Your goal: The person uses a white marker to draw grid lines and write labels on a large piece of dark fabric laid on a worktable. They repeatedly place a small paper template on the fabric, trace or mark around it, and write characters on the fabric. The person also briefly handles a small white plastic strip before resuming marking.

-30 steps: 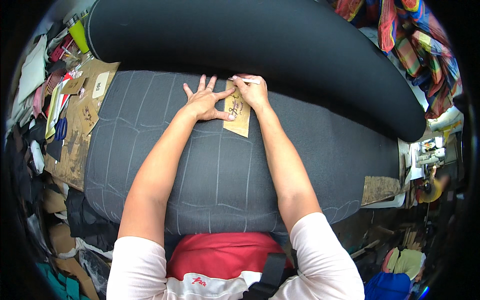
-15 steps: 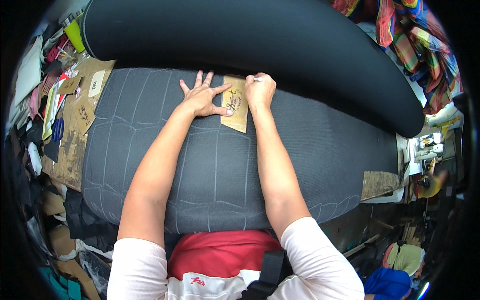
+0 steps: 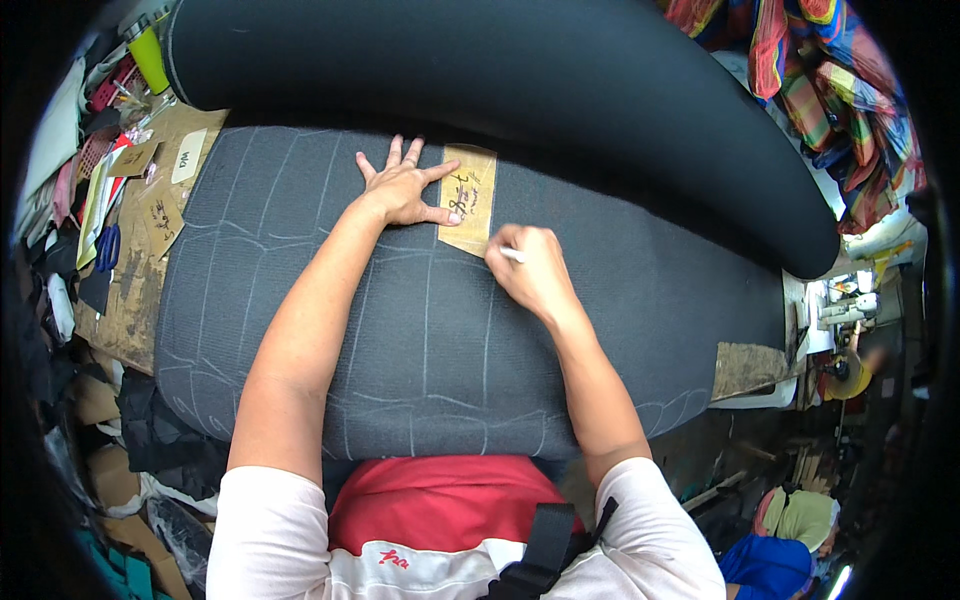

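The left hand, spread wide, should press the tan template flat; the right hand, holding a white marker, should closely follow the template's right edge.

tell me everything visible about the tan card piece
The tan card piece is long and narrow, its near end slanted, with dark handwriting. It looks stiff, lying flat on dark fabric. The left hand rests thumb and index fingertip on its left side; the right hand is by its near right corner.
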Demonstrator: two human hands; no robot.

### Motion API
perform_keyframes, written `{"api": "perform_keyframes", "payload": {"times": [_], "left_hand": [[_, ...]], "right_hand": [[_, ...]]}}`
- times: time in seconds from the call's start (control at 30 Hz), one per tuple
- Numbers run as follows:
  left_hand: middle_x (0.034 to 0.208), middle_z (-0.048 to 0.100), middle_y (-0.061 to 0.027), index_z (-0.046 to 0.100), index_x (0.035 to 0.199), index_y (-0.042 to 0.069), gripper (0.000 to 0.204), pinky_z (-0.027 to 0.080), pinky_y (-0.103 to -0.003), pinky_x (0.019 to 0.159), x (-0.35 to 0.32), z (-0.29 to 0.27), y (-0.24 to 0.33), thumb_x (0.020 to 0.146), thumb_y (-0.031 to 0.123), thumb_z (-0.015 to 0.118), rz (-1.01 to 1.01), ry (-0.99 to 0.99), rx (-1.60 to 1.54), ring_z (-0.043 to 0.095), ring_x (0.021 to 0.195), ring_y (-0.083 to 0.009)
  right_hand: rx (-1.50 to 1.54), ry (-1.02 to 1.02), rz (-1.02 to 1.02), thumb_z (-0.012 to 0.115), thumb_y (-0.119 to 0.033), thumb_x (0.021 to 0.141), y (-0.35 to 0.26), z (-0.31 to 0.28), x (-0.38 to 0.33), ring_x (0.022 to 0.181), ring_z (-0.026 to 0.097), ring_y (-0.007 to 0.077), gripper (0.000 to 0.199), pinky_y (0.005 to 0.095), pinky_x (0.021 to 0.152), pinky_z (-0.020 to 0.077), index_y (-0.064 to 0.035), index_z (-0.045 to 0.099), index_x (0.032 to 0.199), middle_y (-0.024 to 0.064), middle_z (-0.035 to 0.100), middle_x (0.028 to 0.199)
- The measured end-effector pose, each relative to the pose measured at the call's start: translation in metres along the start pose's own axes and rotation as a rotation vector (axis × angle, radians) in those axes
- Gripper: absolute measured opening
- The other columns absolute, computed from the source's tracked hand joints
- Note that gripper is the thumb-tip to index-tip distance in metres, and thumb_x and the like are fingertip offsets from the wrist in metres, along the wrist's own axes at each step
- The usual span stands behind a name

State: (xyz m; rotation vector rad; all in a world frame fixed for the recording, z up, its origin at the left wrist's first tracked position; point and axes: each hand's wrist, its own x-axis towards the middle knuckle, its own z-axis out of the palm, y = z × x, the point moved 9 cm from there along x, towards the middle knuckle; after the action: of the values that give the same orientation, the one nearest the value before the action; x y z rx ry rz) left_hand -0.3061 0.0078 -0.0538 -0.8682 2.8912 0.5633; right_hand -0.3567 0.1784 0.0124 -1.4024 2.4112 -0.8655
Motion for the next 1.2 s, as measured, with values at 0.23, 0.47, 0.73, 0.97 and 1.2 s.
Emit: {"api": "perform_keyframes", "payload": {"times": [0.23, 0.47, 0.73, 0.97, 1.2], "left_hand": [[0.154, 0.013, -0.0139, 0.038, 0.137, 0.043, 0.101, -0.001, -0.073, 0.102, 0.000, 0.002, 0.000, 0.047, 0.072, 0.073, 0.002, -0.019, 0.012, 0.001, 0.142, -0.0360], [0.151, 0.020, -0.0140, 0.041, 0.137, 0.036, 0.097, 0.014, -0.071, 0.103, -0.004, -0.015, 0.021, 0.051, 0.057, 0.082, -0.102, -0.102, 0.066, 0.010, 0.141, -0.0332], [0.101, 0.068, -0.0112, 0.067, 0.098, 0.002, 0.041, 0.051, -0.038, 0.083, -0.009, -0.008, 0.036, 0.067, 0.024, 0.081, -0.332, 0.141, -0.557, 0.063, 0.101, -0.0270], [0.082, 0.064, -0.0004, 0.073, 0.085, 0.021, 0.022, 0.045, -0.039, 0.083, -0.116, -0.005, 0.155, 0.067, 0.008, 0.071, 0.773, 0.464, -0.299, 0.059, 0.085, -0.0218], [0.143, 0.034, -0.0201, 0.063, 0.115, 0.018, 0.044, 0.010, -0.063, 0.108, -0.131, 0.023, 0.088, 0.071, 0.015, 0.068, 0.194, 0.181, -0.208, 0.020, 0.139, -0.0368]], "right_hand": [[0.238, 0.092, -0.143, 0.062, -0.014, 0.076, -0.030, 0.022, 0.006, 0.067, 0.065, 0.0344, 0.014, 0.0421, 0.065, 0.0519, -0.0011, 0.068, 0.077, 0.0198, 0.065, 0.072], [-0.097, 0.209, -0.019, 0.061, -0.013, 0.073, -0.001, -0.029, -0.033, 0.063, 0.065, 0.0314, 0.015, 0.0387, 0.061, 0.0520, -0.0003, 0.068, 0.076, 0.0188, 0.064, 0.067], [0.599, 0.284, 0.143, 0.055, -0.017, 0.093, 0.046, -0.053, -0.097, 0.059, 0.061, 0.0108, 0.021, 0.0239, 0.056, 0.0490, 0.0014, 0.065, 0.096, 0.0058, 0.065, 0.071], [0.545, 0.564, 0.234, 0.058, -0.021, 0.092, 0.115, -0.070, -0.141, 0.073, 0.066, 0.0160, 0.025, 0.0274, 0.069, 0.0520, 0.0019, 0.064, 0.102, 0.0080, 0.068, 0.077], [-0.071, 0.271, -0.035, 0.077, -0.035, 0.067, 0.073, -0.029, -0.147, 0.122, 0.046, 0.0332, 0.059, 0.0466, 0.103, 0.0302, -0.0087, 0.058, 0.117, 0.0160, 0.060, 0.116]]}}
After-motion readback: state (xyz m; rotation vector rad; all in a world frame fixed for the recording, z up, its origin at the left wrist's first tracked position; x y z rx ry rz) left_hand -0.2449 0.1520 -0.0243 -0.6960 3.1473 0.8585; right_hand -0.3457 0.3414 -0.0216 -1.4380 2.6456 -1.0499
